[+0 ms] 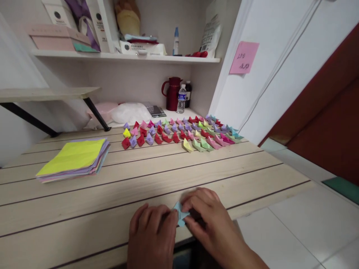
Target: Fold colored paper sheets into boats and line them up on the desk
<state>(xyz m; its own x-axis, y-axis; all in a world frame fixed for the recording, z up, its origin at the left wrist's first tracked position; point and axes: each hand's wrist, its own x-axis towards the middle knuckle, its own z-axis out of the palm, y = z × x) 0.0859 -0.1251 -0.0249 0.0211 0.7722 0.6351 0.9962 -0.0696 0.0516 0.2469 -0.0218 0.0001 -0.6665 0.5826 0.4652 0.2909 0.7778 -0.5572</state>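
Note:
Both my hands rest at the near edge of the wooden table (117,198) and pinch a small light-blue folded paper piece (179,215) between them. My left hand (153,231) presses on its left side with curled fingers. My right hand (206,216) holds its right side with fingertips closed on it. Most of the paper is hidden under my fingers.
A stack of coloured paper squares (74,158), yellow on top, lies at the left. Several rows of small folded paper boats (179,132) in many colours sit further back. Behind them stand a red jug (171,93), a water bottle (181,99) and cluttered shelves (126,56). The table edge drops to a tiled floor (294,231) at the right.

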